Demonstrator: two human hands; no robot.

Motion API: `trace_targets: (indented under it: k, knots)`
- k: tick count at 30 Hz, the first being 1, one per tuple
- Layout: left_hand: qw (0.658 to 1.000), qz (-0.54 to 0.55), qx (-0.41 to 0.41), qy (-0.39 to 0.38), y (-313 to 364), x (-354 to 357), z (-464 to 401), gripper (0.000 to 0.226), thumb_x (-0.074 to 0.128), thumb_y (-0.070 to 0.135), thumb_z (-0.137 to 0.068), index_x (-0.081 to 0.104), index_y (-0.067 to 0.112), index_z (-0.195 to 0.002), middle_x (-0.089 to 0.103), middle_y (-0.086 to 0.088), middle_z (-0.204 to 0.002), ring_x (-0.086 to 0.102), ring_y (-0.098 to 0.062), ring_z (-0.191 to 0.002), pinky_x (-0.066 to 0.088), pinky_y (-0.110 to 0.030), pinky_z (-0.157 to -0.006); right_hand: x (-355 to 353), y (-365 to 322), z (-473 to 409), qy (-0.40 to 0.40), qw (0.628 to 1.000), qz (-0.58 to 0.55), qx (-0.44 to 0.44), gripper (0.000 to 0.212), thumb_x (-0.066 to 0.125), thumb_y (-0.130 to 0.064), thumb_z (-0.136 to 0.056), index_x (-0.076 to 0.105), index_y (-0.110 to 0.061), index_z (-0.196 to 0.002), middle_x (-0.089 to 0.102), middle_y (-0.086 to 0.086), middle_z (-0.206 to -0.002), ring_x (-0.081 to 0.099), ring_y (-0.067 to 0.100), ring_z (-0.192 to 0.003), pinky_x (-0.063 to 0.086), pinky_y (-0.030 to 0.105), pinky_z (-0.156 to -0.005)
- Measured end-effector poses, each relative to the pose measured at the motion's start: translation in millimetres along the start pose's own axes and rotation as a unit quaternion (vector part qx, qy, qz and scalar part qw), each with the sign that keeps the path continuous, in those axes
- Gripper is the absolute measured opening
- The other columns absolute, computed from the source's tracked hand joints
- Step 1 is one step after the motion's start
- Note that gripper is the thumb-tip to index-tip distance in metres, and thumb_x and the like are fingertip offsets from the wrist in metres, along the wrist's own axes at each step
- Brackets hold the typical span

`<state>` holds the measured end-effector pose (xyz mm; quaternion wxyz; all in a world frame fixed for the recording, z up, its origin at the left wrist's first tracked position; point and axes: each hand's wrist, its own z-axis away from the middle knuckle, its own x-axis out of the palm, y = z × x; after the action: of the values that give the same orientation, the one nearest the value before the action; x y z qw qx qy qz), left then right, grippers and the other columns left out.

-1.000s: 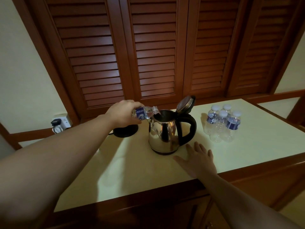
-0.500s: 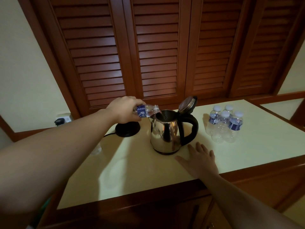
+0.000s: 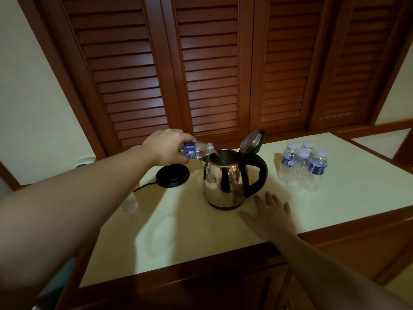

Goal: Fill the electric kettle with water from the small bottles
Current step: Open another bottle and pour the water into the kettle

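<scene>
A steel electric kettle [image 3: 223, 182] with a black handle stands on the pale counter [image 3: 201, 233], its lid [image 3: 252, 141] flipped up. My left hand [image 3: 167, 147] grips a small blue-labelled water bottle [image 3: 196, 149], tipped nearly level with its mouth over the kettle's opening; a thin stream of water runs in. My right hand [image 3: 271, 217] lies flat on the counter just in front of the kettle's right side, fingers straight. Several capped small bottles [image 3: 302, 167] stand in a cluster to the kettle's right.
The kettle's black power base [image 3: 172, 175] sits to the left behind my forearm, its cord running left. A clear bottle [image 3: 129, 203] shows partly under my left arm. Louvred wooden doors [image 3: 212, 74] rise behind the counter. A wall socket [image 3: 86, 161] is at far left.
The view has shifted slightly. My left hand keeps the bottle tipped over the kettle, and my right hand stays flat on the counter.
</scene>
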<state>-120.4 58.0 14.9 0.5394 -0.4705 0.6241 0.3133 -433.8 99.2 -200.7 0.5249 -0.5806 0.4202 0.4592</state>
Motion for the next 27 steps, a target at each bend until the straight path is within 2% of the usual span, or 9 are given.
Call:
trace_targets:
  k: [8, 14, 21, 27]
  knots:
    - [1.0, -0.009, 0.011, -0.001, 3, -6, -1, 0.059, 0.081, 0.042, -0.081, 0.06, 0.035, -0.136, 0.054, 0.011, -0.103, 0.057, -0.017, -0.1, 0.045, -0.035, -0.079, 2, 1, -2, 0.003, 1.0, 0.003, 0.001, 0.1, 0.016, -0.093, -0.081, 0.028, -0.033, -0.16, 0.015, 0.009, -0.173, 0.01, 0.03, -0.16, 0.012, 0.059, -0.127]
    - [1.0, -0.01, 0.007, 0.005, 4, -10, 0, 0.058, 0.08, 0.044, -0.08, 0.062, 0.035, -0.134, 0.058, 0.01, -0.103, 0.06, -0.019, -0.1, 0.049, -0.036, -0.079, 1, 0, -2, 0.005, 1.0, -0.001, 0.004, 0.098, 0.02, -0.092, -0.081, 0.033, -0.033, -0.157, 0.018, 0.009, -0.172, 0.012, 0.03, -0.159, 0.014, 0.059, -0.126]
    - [1.0, -0.028, 0.012, -0.006, 7, -16, 1, 0.056, 0.078, 0.042, -0.082, 0.061, 0.035, -0.135, 0.062, 0.007, -0.108, 0.06, -0.019, -0.1, 0.05, -0.037, -0.081, 1, 1, -1, -0.005, 1.0, -0.009, 0.003, 0.099, 0.022, -0.092, -0.083, 0.029, -0.032, -0.16, 0.014, 0.01, -0.173, 0.009, 0.03, -0.16, 0.009, 0.059, -0.127]
    - [0.998, -0.051, 0.02, -0.017, 6, -22, -4, 0.06, 0.078, 0.046, -0.081, 0.059, 0.034, -0.137, 0.056, 0.01, -0.104, 0.06, -0.019, -0.103, 0.052, -0.04, -0.087, -1, -1, -1, -0.007, 1.0, -0.011, 0.007, 0.101, 0.021, -0.093, -0.082, 0.028, -0.031, -0.162, 0.013, 0.009, -0.174, 0.007, 0.029, -0.16, 0.009, 0.058, -0.128]
